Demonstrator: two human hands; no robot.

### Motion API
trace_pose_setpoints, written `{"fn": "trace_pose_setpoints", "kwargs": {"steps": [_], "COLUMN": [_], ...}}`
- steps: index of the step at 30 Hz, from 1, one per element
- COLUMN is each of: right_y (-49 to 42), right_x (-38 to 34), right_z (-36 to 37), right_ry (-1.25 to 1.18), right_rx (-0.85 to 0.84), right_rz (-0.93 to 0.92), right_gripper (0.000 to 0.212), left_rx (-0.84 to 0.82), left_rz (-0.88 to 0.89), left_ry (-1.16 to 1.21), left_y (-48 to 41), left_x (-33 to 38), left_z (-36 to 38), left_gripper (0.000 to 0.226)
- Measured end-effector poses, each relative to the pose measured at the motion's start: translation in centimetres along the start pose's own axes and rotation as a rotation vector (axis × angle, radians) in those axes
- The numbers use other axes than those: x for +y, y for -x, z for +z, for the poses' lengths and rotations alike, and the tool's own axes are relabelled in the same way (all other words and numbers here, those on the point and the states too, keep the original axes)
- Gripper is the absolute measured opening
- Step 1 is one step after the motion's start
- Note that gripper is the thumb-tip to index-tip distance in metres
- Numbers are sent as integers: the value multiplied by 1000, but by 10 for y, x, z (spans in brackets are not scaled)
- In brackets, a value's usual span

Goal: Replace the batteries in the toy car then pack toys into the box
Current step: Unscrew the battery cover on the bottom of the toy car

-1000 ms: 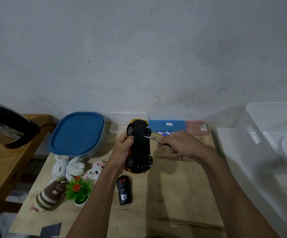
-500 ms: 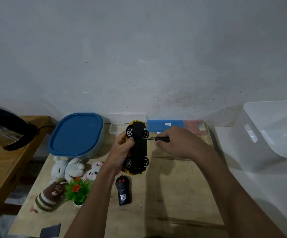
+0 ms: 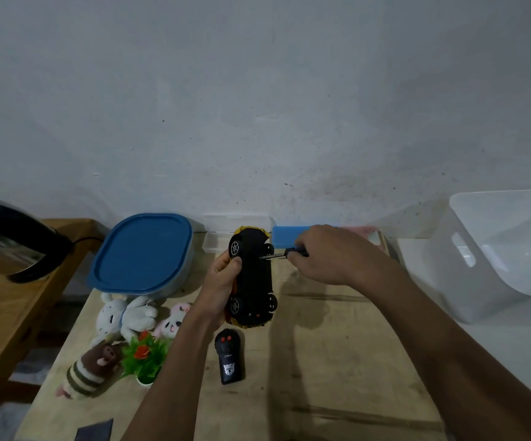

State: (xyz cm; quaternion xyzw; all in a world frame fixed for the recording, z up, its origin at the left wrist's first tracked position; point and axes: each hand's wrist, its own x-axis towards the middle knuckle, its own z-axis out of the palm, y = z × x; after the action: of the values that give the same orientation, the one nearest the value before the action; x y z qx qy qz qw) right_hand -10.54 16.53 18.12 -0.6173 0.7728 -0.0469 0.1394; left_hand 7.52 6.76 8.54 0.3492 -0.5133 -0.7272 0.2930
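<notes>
My left hand (image 3: 223,281) grips the yellow toy car (image 3: 253,278) by its left side, black underside facing me, above the wooden table (image 3: 337,361). My right hand (image 3: 331,256) holds a small screwdriver (image 3: 285,253) with a black handle; its metal tip touches the car's underside near the far wheels. The black remote control (image 3: 229,356) lies on the table below the car. A white bunny plush (image 3: 121,315), a pink-eared plush (image 3: 175,319) and a striped brown plush (image 3: 90,370) lie at the left. A blue-lidded box (image 3: 143,251) stands at the back left.
A clear plastic bin (image 3: 506,249) stands at the right on a white surface. A small green artificial plant (image 3: 145,358) sits among the plushes. Blue (image 3: 285,235), pink and clear cases line the wall. A black kettle (image 3: 13,243) rests on the wooden side table at left.
My right hand has turned and shifted slightly, keeping the screwdriver tip on the car's underside. The view has shifted, so the clear bin sits differently at the right.
</notes>
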Motion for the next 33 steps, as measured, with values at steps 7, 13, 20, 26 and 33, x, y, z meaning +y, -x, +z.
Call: {"fn": "trace_pose_setpoints", "kwargs": {"steps": [7, 13, 20, 26, 33], "right_y": [-2, 1, -2, -1, -7], "right_x": [-5, -4, -5, -10, -8], "right_z": [-10, -12, -13, -21, -28], "right_ry": [116, 145, 131, 237, 226], "right_rx": [74, 126, 110, 46, 95], "right_rz": [-87, -153, -188, -98, -94], "right_gripper": [26, 25, 21, 31, 38], "left_rx": [-1, 6, -2, -13, -14], "left_rz": [-2, -9, 7, 12, 62], "left_ry": [4, 23, 53, 66, 37], "left_y": [3, 5, 6, 4, -4], "left_x": [4, 1, 6, 7, 21], "left_z": [3, 4, 5, 8, 8], "left_gripper": [32, 27, 33, 38, 29]}}
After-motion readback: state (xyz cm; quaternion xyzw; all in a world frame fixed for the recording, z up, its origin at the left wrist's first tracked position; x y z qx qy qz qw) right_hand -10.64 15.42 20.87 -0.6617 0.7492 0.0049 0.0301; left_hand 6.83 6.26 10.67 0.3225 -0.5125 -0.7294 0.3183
